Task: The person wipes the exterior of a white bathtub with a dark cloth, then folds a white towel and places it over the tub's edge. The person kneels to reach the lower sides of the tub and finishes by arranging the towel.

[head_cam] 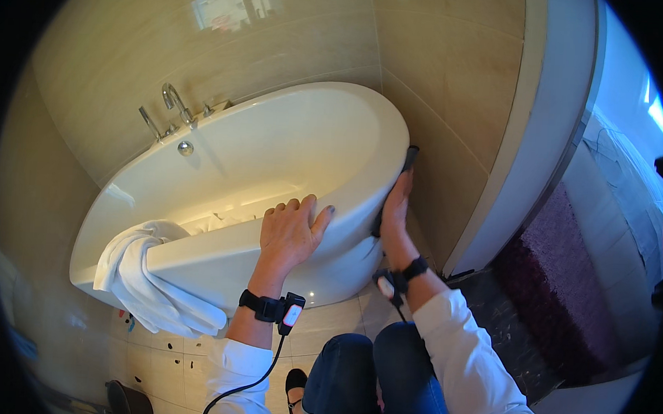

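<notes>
A white freestanding bathtub (329, 268) stands before me. My left hand (290, 230) lies over its near rim, with the fingertips bent over the inner edge and the thumb spread to the right. At the tub's right end, my right hand (396, 204) is pressed along the outer wall. Under that hand is a dark cloth (410, 158), which sticks out past the fingertips and below the palm; the rest of it is hidden. Left of my left hand, a white towel (151, 277) hangs over the near rim, partly inside the tub.
A chrome faucet (175, 97) stands on the tub's far rim. Dark bits (176, 362) are scattered on the tiled floor (159, 349), near a dark bin (129, 401). A tiled wall (452, 101) and door frame (552, 105) flank the right side. Beyond lies a purple rug (561, 272).
</notes>
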A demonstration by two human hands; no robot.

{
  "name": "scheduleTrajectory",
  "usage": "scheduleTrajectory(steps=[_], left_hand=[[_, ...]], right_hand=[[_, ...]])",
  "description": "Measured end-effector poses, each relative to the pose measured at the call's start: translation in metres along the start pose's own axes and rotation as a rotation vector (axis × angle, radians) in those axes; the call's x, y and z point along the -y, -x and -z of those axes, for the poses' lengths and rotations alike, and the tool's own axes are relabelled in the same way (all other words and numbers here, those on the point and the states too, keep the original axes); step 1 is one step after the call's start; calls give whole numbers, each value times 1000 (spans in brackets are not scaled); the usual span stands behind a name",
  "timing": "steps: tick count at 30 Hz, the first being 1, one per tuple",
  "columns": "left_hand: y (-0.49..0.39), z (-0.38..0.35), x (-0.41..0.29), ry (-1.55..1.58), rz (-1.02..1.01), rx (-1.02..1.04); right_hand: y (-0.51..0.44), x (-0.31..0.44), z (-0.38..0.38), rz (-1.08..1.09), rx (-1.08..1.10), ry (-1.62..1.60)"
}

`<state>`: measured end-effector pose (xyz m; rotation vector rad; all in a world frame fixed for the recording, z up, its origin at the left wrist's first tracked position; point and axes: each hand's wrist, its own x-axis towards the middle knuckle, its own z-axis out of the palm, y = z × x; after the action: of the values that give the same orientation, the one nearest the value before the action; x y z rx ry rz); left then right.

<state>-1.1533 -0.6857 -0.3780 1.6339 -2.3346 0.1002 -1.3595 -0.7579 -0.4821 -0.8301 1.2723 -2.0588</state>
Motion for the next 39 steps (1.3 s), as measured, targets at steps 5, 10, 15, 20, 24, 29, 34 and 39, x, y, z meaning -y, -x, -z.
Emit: scheduleTrajectory(steps=[5, 10, 15, 20, 24, 29, 34, 39], left_hand=[[2, 1, 0, 41, -13, -44], [4, -1, -1, 2, -13, -62], [4, 0, 0, 22, -5, -45], [6, 1, 1, 39, -5, -77], [7, -2, 3, 47, -5, -91], [6, -3, 9, 6, -6, -86], [6, -9, 11, 208, -38, -497], [4, -14, 23, 697, -45, -628]], right_hand=[[-15, -8, 10, -337, 36, -159], [13, -40, 1, 9, -67, 149], [-26, -51, 15, -410, 10, -210], [-28, -34, 5, -405, 4, -334], [-6, -8, -21, 63, -168, 195], [-23, 26, -15, 585, 73, 796], [13, 49, -18, 914, 376, 993], [105, 62, -63, 1151, 754, 817]])
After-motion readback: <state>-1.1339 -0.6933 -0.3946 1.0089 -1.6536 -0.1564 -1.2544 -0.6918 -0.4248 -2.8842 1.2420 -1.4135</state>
